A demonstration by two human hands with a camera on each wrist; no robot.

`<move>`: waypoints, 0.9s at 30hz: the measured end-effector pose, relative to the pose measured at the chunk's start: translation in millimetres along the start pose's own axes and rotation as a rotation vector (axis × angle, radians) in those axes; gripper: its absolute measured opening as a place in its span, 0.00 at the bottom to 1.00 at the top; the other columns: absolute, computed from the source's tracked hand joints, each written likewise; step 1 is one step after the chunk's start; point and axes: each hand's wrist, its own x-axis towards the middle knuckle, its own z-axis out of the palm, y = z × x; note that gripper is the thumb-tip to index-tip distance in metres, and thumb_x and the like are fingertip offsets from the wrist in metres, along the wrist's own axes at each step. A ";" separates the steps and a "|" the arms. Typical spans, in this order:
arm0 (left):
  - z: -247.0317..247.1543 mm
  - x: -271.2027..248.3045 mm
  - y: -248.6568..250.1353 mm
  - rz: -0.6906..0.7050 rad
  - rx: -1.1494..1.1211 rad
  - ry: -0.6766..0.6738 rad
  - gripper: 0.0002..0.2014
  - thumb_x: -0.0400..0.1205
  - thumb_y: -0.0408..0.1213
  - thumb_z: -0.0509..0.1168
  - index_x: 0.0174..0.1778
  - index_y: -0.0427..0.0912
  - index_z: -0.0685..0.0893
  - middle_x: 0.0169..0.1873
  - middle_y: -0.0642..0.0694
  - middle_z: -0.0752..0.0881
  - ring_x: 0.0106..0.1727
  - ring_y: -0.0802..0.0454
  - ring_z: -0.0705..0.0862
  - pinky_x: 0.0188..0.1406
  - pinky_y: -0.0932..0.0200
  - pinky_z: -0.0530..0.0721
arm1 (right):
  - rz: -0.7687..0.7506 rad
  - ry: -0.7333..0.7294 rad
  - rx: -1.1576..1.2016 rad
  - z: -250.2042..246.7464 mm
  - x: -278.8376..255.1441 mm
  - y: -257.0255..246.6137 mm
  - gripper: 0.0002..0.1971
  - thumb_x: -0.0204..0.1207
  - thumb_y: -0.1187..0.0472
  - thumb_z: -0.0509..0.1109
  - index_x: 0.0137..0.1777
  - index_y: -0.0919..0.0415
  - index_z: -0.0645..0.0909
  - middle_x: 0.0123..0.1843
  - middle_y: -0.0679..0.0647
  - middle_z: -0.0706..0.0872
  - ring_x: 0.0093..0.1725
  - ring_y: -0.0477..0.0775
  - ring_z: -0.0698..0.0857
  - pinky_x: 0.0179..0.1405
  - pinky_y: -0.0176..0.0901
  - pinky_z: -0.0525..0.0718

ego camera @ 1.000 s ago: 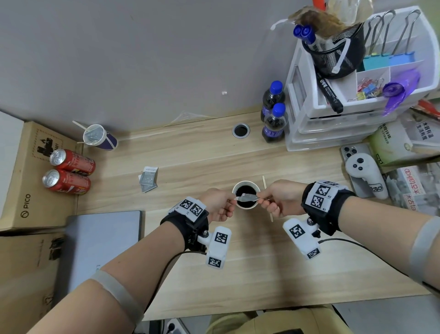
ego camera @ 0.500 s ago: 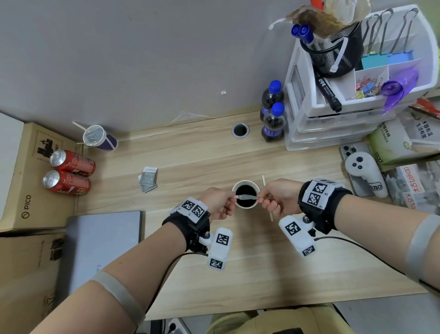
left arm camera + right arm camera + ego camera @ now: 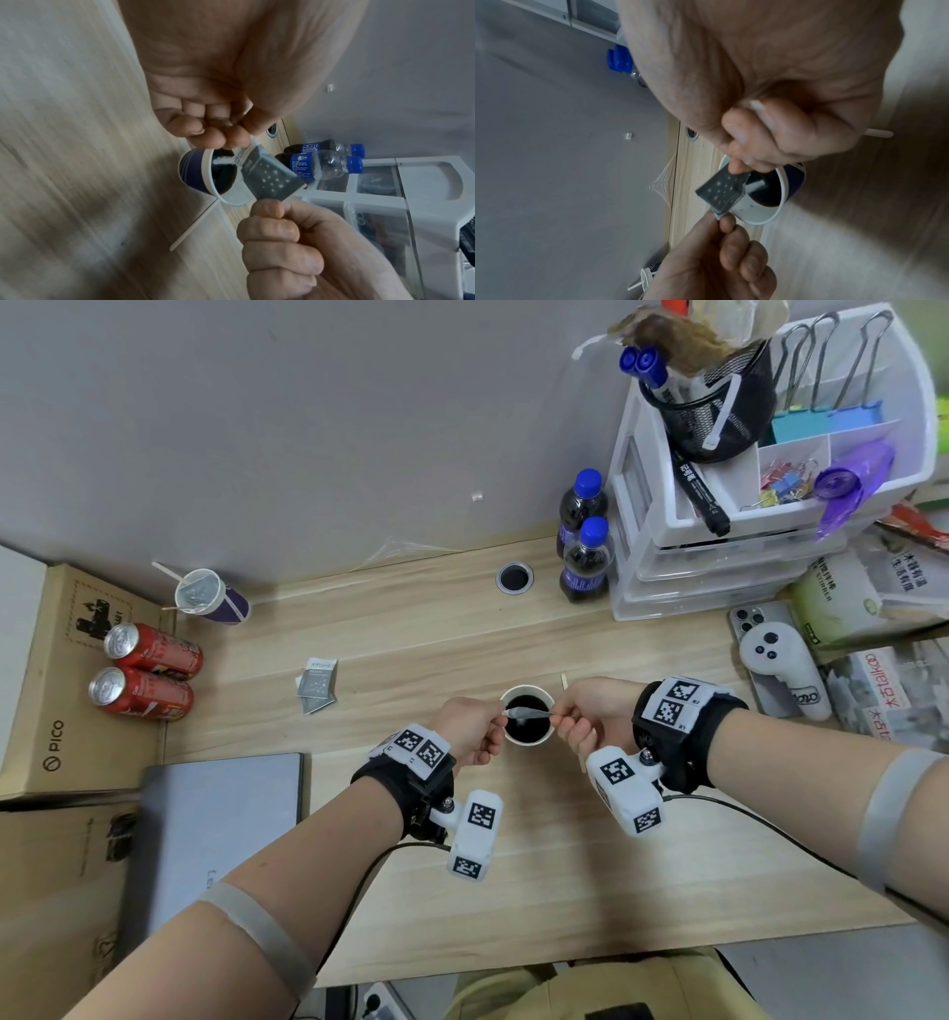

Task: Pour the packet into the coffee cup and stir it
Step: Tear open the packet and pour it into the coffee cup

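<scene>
1. The left hand (image 3: 470, 729) pinched one end of the packet (image 3: 526, 712) between thumb and fingertips, the remaining fingers curled in.
2. The right hand (image 3: 590, 719) pinched the opposite end the same way, clenched round nothing else.
3. The packet was stretched between the two hands, directly over the mouth of the coffee cup (image 3: 528, 721), not touching the rim as far as I could tell.
4. The left wrist view showed a white stream of powder (image 3: 225, 160) leaving the torn end nearest the left fingertips (image 3: 237, 138) and dropping into the dark coffee. The right wrist view showed the same stream (image 3: 755, 185) beneath the packet (image 3: 721, 191).
5. Progress, judged: the packet was open and pouring was under way. How much powder remained inside couldn't be seen.
6. The wooden stirring stick (image 3: 574, 726) lay flat on the desk (image 3: 565, 891) just under and beyond the right hand, beside the cup, untouched. So the stir step wasn't begun.
7. Left to do, likely: empty the packet, put it down, free the right hand, pick up the stick, stir.
8. Two more packets (image 3: 317, 685) lay on the desk well off to the outer side of the left hand.
</scene>
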 end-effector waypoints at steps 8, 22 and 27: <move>0.3 2.8 -1.4 -0.015 0.042 -0.005 0.14 0.87 0.39 0.60 0.35 0.41 0.78 0.21 0.48 0.76 0.22 0.52 0.74 0.21 0.64 0.70 | -0.006 -0.003 0.008 0.3 -1.4 -1.7 0.15 0.80 0.67 0.55 0.31 0.59 0.70 0.20 0.47 0.67 0.12 0.42 0.64 0.10 0.29 0.60; -0.3 9.4 -2.6 -0.027 0.064 0.006 0.14 0.87 0.40 0.60 0.35 0.41 0.79 0.22 0.47 0.74 0.22 0.52 0.73 0.21 0.63 0.71 | -0.009 -0.001 0.006 0.8 -4.0 -3.0 0.15 0.79 0.67 0.54 0.30 0.59 0.68 0.19 0.48 0.67 0.11 0.42 0.63 0.11 0.29 0.58; 0.1 10.4 -2.1 -0.042 0.073 0.007 0.15 0.87 0.40 0.61 0.34 0.41 0.79 0.19 0.48 0.74 0.22 0.51 0.73 0.19 0.65 0.70 | -0.013 -0.004 -0.005 0.7 -5.3 -3.7 0.15 0.79 0.67 0.54 0.30 0.59 0.68 0.19 0.48 0.67 0.11 0.42 0.62 0.10 0.29 0.58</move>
